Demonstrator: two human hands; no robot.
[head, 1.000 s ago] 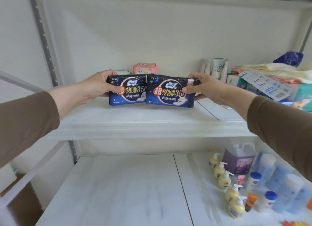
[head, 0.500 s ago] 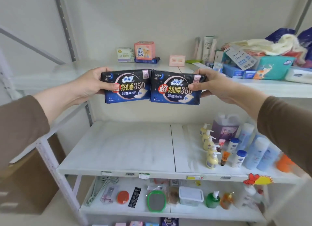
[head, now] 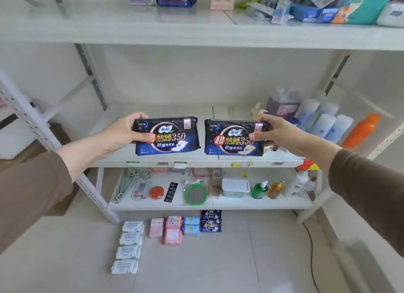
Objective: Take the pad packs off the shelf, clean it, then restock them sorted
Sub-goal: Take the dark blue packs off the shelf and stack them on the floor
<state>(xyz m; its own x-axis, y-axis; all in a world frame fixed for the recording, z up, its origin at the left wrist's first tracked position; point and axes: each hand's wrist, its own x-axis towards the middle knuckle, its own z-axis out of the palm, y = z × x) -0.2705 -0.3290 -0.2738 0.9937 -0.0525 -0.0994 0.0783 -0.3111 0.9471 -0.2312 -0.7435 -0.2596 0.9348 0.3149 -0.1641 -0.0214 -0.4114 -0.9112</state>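
My left hand (head: 122, 133) grips a dark blue pad pack (head: 169, 137) by its left end. My right hand (head: 277, 135) grips a second, matching dark blue pad pack (head: 231, 139) by its right end. Both packs hang side by side, a small gap between them, in front of the middle shelf (head: 153, 159). On the floor below lie sorted rows of packs: white ones (head: 129, 246), pink ones (head: 168, 229), light blue ones (head: 192, 225) and two dark blue ones (head: 211, 221). A few packs remain at the back of the top shelf (head: 131, 34).
Bottles (head: 325, 122) and an orange bottle (head: 360, 130) crowd the middle shelf's right side. The lower shelf (head: 218, 204) holds a green mirror (head: 196, 194), a white box and soap bottles. The top shelf's right end carries boxes (head: 358, 6). A cable (head: 311, 253) runs across the floor.
My view has tilted down, so the floor rows now show. Both hands have carried the two dark blue packs lower, away from the top shelf, and the packs have moved slightly apart.
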